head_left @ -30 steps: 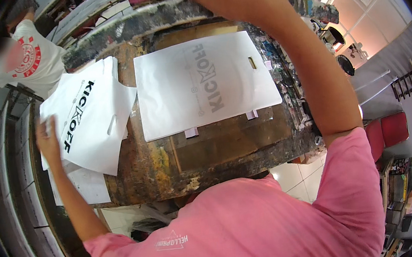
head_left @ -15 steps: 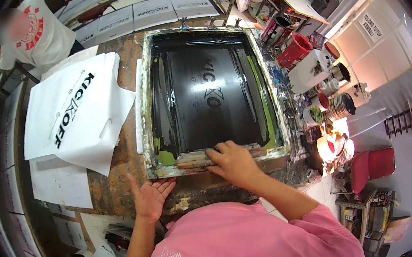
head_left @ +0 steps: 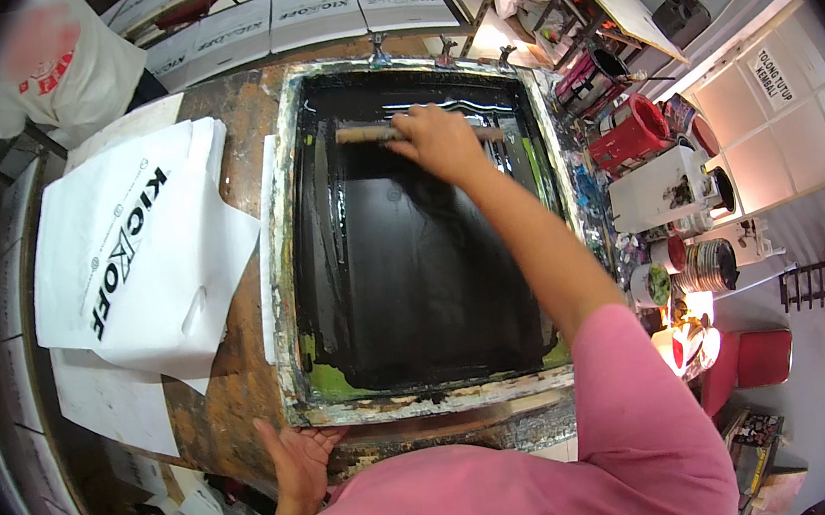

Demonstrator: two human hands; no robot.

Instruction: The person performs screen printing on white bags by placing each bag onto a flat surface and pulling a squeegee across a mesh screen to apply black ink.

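Note:
A screen-printing frame [head_left: 289, 371] lies on the stained wooden table [head_left: 241, 346], its mesh coated with wet black ink [head_left: 427, 296]. Near the frame's far end, my right hand [head_left: 438, 142] is closed round the wooden grip of a squeegee [head_left: 364, 135], which spans much of the mesh. My left hand [head_left: 300, 460] is palm up with its fingers spread, holding nothing, close to the frame's near left corner; its fingertips reach the edge there. To the left lies a pile of white printed bags or sheets [head_left: 86, 312] with black lettering.
Clamps [head_left: 379, 50] stand at the frame's far edge. Ink pots, a red bucket [head_left: 635, 128] and a white container [head_left: 660, 176] crowd the right side. Printed sheets [head_left: 312, 17] lie on a rack at the back. A person in a white shirt [head_left: 82, 81] stands far left.
My right hand has pushed the squeegee from the frame's near edge to its far end, leaving the mesh darker with ink. My left hand stays open by the near left corner.

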